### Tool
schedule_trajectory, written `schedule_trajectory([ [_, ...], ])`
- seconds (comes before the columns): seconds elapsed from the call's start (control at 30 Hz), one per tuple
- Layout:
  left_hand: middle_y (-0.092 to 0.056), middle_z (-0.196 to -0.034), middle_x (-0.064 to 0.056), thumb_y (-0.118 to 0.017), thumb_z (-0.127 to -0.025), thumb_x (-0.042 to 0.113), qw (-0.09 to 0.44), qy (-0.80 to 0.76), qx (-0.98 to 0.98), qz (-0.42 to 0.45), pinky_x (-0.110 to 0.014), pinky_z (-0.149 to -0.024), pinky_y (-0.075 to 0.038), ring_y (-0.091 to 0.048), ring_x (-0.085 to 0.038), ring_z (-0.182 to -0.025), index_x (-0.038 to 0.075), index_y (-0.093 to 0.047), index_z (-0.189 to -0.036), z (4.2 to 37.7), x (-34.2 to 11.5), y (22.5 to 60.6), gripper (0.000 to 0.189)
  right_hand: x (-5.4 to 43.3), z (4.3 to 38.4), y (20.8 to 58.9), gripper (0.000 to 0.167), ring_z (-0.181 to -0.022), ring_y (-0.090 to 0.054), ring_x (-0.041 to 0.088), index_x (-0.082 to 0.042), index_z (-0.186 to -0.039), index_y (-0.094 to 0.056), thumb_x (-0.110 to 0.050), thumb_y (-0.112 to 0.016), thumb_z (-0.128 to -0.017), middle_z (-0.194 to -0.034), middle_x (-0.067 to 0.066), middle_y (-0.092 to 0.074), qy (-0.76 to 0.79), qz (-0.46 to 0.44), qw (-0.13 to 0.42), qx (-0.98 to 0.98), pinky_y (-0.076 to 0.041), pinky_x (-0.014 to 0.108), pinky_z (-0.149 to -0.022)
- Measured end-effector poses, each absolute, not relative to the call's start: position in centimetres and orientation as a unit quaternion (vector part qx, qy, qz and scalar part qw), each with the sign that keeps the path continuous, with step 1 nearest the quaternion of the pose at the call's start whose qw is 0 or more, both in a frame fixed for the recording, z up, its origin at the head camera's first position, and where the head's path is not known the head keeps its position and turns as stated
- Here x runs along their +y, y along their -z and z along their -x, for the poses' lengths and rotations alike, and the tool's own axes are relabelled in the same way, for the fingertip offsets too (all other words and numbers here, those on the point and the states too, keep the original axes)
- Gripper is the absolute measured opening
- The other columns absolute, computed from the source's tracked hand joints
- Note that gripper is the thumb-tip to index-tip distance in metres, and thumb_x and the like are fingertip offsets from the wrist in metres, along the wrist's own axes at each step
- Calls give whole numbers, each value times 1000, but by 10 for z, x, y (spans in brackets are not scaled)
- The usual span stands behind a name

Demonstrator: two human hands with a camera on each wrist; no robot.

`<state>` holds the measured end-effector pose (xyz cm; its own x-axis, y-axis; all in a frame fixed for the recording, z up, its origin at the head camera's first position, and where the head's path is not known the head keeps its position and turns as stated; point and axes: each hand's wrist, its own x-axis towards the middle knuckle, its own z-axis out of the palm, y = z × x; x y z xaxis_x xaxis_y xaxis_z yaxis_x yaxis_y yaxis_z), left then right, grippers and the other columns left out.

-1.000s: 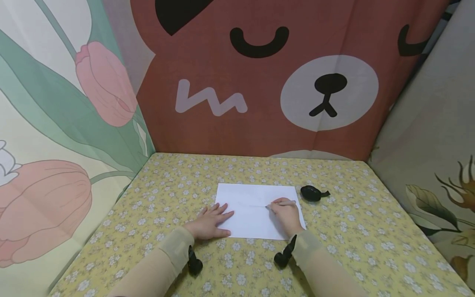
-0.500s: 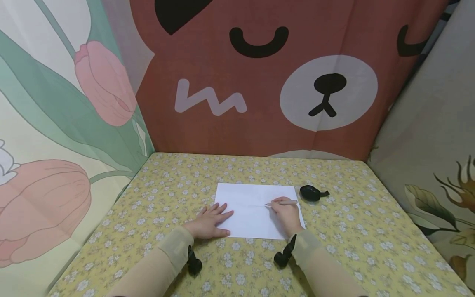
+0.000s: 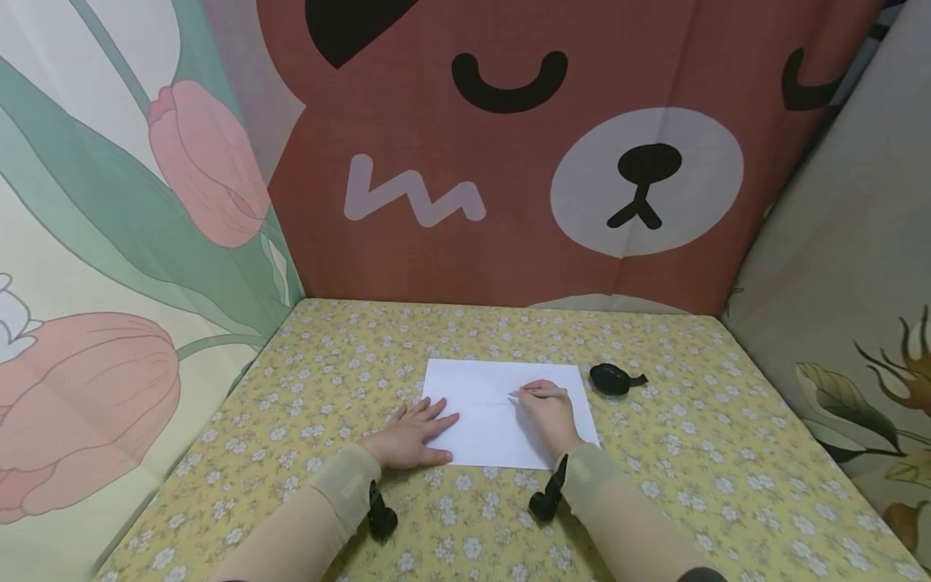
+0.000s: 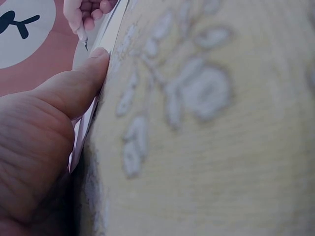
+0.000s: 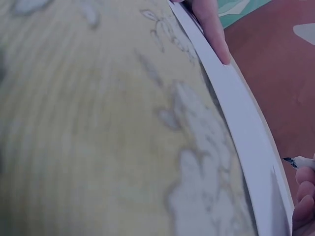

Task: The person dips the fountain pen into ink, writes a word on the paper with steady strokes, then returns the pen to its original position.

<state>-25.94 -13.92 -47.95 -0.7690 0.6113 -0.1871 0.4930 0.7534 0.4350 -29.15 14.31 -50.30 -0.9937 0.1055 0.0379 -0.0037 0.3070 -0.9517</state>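
Observation:
My left hand [image 3: 409, 436] lies flat with fingers spread on the left edge of a white sheet of paper [image 3: 473, 436]. Its thumb shows at the paper's near edge in the left wrist view. My right hand [image 3: 550, 416] pinches a slim, light-coloured pen [image 3: 547, 393] over the right half of the sheet. The pen's dark tip points left, and in the right wrist view the pen [image 5: 301, 162] shows its tip raised off the paper. A faint thin line [image 3: 496, 403] runs sideways across the middle of the sheet, close below the tip.
A small black oval object [image 3: 609, 379] with a short tab lies just beyond the paper's right edge. Yellow flowered cloth [image 3: 349, 356] covers the table. Printed fabric [image 3: 407, 259] hangs behind and on both sides. Black devices [image 3: 381, 517] are strapped to both wrists.
My right hand has moved a little left and away from me with the pen, whose tip has left the end of the faint line. The left hand and paper have stayed put.

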Motion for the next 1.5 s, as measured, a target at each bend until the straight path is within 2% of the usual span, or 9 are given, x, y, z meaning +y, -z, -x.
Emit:
schedule_trajectory([
  [0.37, -7, -161, -3, -52, -93, 57, 161, -180, 924, -297, -57, -114, 3, 0, -29, -147, 27, -27, -153, 260, -139, 480, 72, 135, 292, 504, 16, -92, -58, 21, -9, -95, -72, -23, -65, -92, -99, 5, -63, -581, 31, 43, -812, -46, 35, -80],
  [1.03, -8, -161, -4, -53, -93, 56, 160, -186, 922, -299, -58, -113, 3, 0, -30, -147, 26, -28, -153, 259, -140, 480, 72, 134, 295, 510, 18, -90, -57, 20, -9, -98, -71, -25, -67, -92, -101, 5, -63, -592, 24, 42, -804, -47, 33, -77],
  [1.5, -6, -161, -3, -52, -92, 58, 160, -184, 923, -297, -58, -113, 4, 1, -30, -147, 27, -27, -153, 261, -140, 482, 73, 132, 294, 506, 18, -92, -58, 21, -9, -96, -71, -25, -68, -91, -100, 6, -63, -589, 27, 34, -807, -47, 37, -80],
])
